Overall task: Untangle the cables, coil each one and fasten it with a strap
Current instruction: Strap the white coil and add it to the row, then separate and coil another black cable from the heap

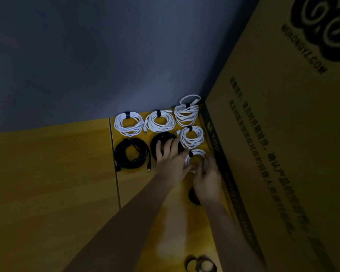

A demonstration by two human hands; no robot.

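Left hand (170, 157) flat (fingers spread); right hand (207, 178) curled.

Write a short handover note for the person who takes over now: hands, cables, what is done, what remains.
Left hand: open, fingers resting on the second black coil.
Right hand: grip on the nearest white coil, beside the cardboard box.
Done: four strapped white coils, e.g., along the wall, and a black coil on the wooden table.
Left: set the held coil down; its strap looks on. Spare straps lie near.
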